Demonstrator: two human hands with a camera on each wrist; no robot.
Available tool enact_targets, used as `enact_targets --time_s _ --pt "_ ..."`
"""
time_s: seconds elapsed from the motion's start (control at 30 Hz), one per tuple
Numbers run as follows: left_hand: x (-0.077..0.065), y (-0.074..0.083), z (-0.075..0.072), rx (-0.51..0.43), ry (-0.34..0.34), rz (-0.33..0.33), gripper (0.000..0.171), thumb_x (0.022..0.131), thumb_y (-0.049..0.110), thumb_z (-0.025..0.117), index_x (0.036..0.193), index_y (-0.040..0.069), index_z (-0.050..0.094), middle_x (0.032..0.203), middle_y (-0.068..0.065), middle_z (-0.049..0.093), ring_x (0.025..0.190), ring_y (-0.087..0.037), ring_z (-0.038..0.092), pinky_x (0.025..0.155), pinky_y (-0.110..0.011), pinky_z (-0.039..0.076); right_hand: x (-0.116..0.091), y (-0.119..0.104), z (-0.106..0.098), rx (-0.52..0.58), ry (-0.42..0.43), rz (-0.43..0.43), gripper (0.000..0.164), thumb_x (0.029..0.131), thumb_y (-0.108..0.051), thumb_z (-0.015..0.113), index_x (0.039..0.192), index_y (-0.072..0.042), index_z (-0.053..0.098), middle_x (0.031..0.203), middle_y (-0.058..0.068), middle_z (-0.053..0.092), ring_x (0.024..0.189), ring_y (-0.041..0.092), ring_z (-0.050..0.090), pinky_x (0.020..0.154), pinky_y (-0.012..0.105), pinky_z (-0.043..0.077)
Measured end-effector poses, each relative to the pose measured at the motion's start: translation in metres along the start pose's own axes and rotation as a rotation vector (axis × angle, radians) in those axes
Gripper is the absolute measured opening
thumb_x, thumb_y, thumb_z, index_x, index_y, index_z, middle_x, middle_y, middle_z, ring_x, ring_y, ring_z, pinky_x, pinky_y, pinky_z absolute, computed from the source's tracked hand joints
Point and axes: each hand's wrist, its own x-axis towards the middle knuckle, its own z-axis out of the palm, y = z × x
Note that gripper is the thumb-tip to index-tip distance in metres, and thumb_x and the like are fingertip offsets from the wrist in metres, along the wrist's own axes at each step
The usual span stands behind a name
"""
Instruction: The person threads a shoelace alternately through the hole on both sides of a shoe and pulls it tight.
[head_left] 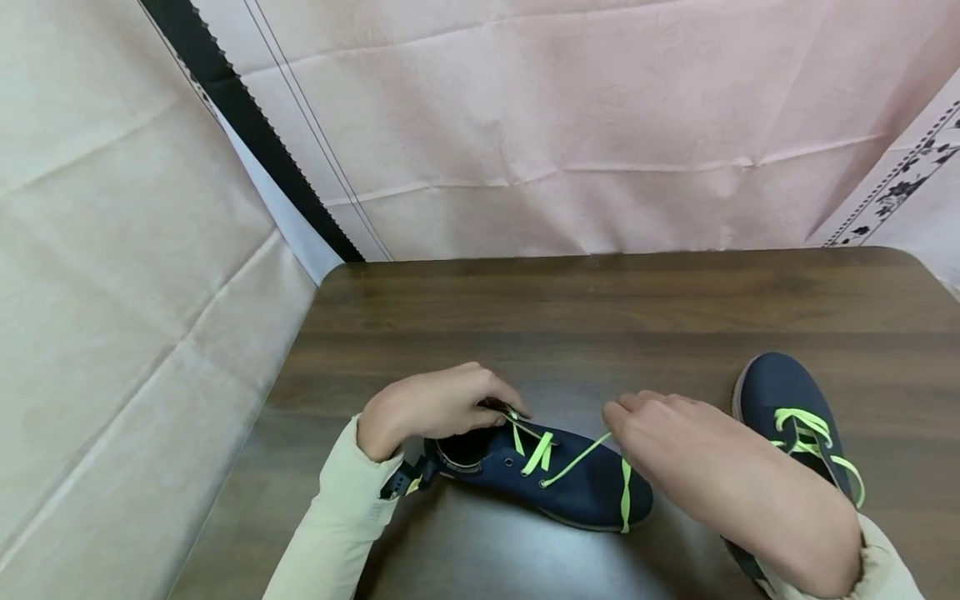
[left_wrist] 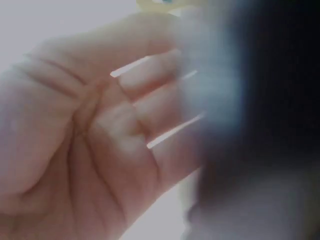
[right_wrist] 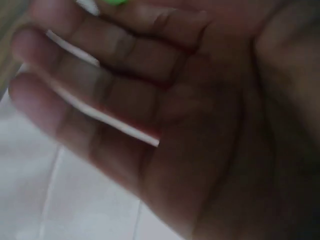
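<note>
A navy shoe (head_left: 570, 492) lies in the head view with its toe to the right and its opening to the left. Yellow-green shoelace (head_left: 577, 459) runs through some of its eyelets. My left hand (head_left: 442, 404) pinches the far edge of the shoe near the top eyelets; its palm fills much of the left wrist view. Over the toe, my right hand (head_left: 663, 429) pinches the lace, drawn taut from a near-side eyelet. A loose lace length hangs over the toe. In the right wrist view, a bit of green lace (right_wrist: 116, 1) shows at the top edge; the fingertips pinching it are hidden.
A second navy shoe (head_left: 783, 387) with green laces stands at the right, partly behind my right forearm. The brown wooden table (head_left: 600, 300) lies beneath both shoes. Pale cloth (head_left: 525, 125) hangs behind it, and more cloth (head_left: 135, 292) hangs at the left.
</note>
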Motion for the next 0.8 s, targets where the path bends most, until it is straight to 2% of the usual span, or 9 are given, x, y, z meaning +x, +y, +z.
enact_targets --time_s 0.07,0.17,0.23,0.3,0.4,0.5,0.63,0.8 --pt "-0.004 0.01 0.0 0.036 0.031 -0.011 0.033 0.102 0.005 0.053 0.129 0.016 0.066 0.128 0.008 0.064 0.12 -0.004 0.056 0.099 -0.027 0.048 -0.001 0.003 -0.001 0.113 -0.042 -0.007 0.021 0.089 -0.011 0.073 0.085 -0.02 0.055 0.074 -0.009 0.046 0.062 0.008 0.044 0.053 0.025 0.038" --pt "-0.007 0.033 0.003 0.154 0.133 0.018 0.032 0.101 0.005 0.051 0.129 0.015 0.065 0.127 0.006 0.063 0.117 -0.007 0.058 0.097 -0.028 0.049 -0.004 0.004 -0.004 0.235 -0.078 -0.022 0.019 0.095 -0.015 0.064 0.084 -0.024 0.051 0.074 -0.012 0.043 0.056 0.005 0.038 0.051 0.024 0.034" --pt "-0.006 0.048 0.008 0.213 0.196 0.056 0.027 0.102 0.014 0.055 0.126 0.018 0.067 0.122 0.009 0.064 0.112 -0.004 0.06 0.093 -0.025 0.05 -0.005 0.006 -0.006 0.273 -0.076 -0.048 0.02 0.096 -0.016 0.061 0.083 -0.024 0.05 0.073 -0.012 0.042 0.054 0.005 0.037 0.05 0.023 0.033" --pt "-0.003 0.063 0.013 0.215 0.222 0.091 0.021 0.1 0.025 0.06 0.119 0.021 0.07 0.113 0.013 0.066 0.1 0.002 0.061 0.083 -0.019 0.051 -0.006 0.007 -0.008 0.283 -0.07 -0.065 0.02 0.097 -0.016 0.06 0.083 -0.025 0.049 0.072 -0.012 0.042 0.052 0.004 0.036 0.05 0.023 0.032" --pt "0.004 0.078 0.024 0.166 0.209 0.125 0.015 0.099 0.036 0.063 0.097 0.023 0.071 0.083 0.018 0.061 0.069 0.008 0.054 0.059 -0.012 0.043 -0.008 0.006 -0.006 0.3 -0.06 -0.082 0.023 0.098 -0.016 0.059 0.081 -0.024 0.047 0.067 -0.012 0.039 0.05 0.003 0.033 0.048 0.022 0.03" --pt "0.008 0.082 0.029 0.131 0.242 0.126 0.019 0.099 0.031 0.063 0.083 0.022 0.067 0.064 0.017 0.049 0.052 0.004 0.039 0.047 -0.014 0.03 -0.008 0.004 -0.007 0.31 -0.02 -0.109 0.025 0.098 -0.014 0.057 0.079 -0.024 0.045 0.063 -0.013 0.036 0.048 0.002 0.031 0.047 0.021 0.028" --pt "0.007 0.078 0.026 0.0 0.316 0.146 0.019 0.101 0.023 0.06 0.088 0.019 0.073 0.062 0.015 0.053 0.047 0.003 0.036 0.047 -0.015 0.03 -0.005 0.001 -0.011 0.323 0.049 -0.133 0.022 0.097 -0.013 0.056 0.08 -0.023 0.046 0.061 -0.014 0.036 0.047 0.0 0.031 0.046 0.02 0.029" --pt "0.004 0.072 0.021 -0.182 0.367 0.177 0.02 0.102 0.02 0.058 0.089 0.017 0.073 0.066 0.011 0.061 0.044 -0.002 0.04 0.047 -0.019 0.035 -0.005 -0.001 -0.018 0.27 0.158 -0.09 0.022 0.096 -0.012 0.056 0.078 -0.023 0.047 0.059 -0.014 0.034 0.046 -0.001 0.029 0.045 0.02 0.029"
